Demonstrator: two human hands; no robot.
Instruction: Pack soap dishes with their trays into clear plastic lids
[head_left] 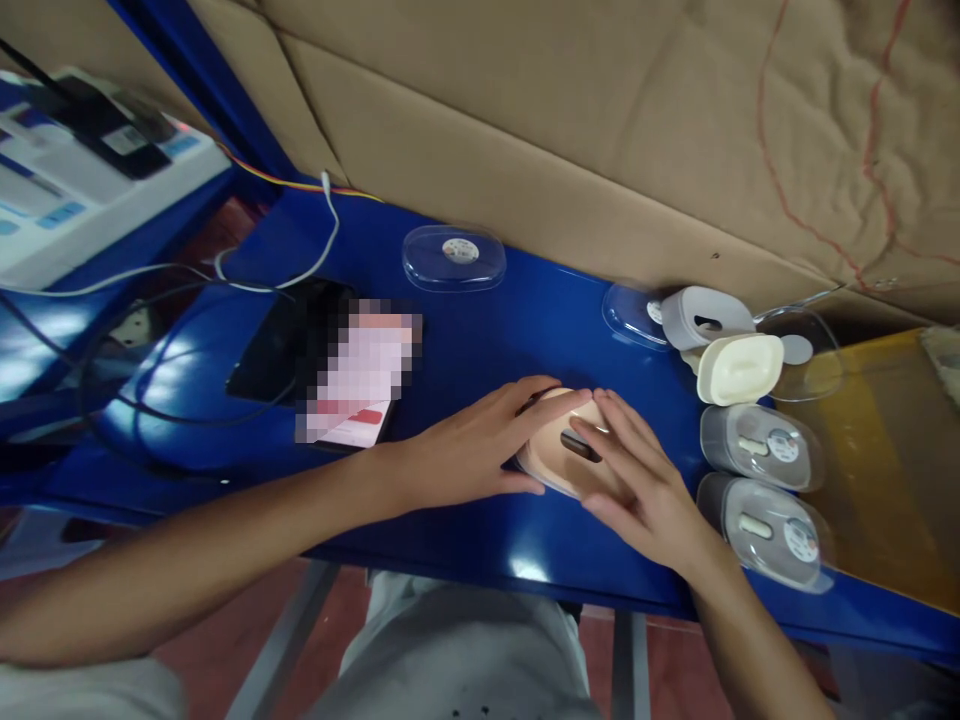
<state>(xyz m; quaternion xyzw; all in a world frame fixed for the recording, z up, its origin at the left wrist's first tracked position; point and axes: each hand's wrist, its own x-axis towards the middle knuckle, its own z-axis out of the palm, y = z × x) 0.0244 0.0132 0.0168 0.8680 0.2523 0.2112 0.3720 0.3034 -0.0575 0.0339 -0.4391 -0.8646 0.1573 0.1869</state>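
A peach-coloured oval plastic box (551, 455) with a dark slot in its top sits on the blue table in front of me. My left hand (480, 440) grips its left side, thumb low and fingers reaching over the far edge. From the right, my right hand (641, 480) holds the same box, with fingertips on its top near the slot. Both hands hide much of the rim. Right of my hands stand two grey boxes with clear covers, an upper one (727, 440) and a lower one (731, 515), each with a round label.
A clear plastic cover (427, 262) lies at the back, another (626, 315) farther right. Beside that are an uncovered grey box (682, 325) and a cream oval piece (739, 370). A phone (367, 425), cables and a power strip (187, 150) occupy the left. Cardboard (525, 120) lines the back.
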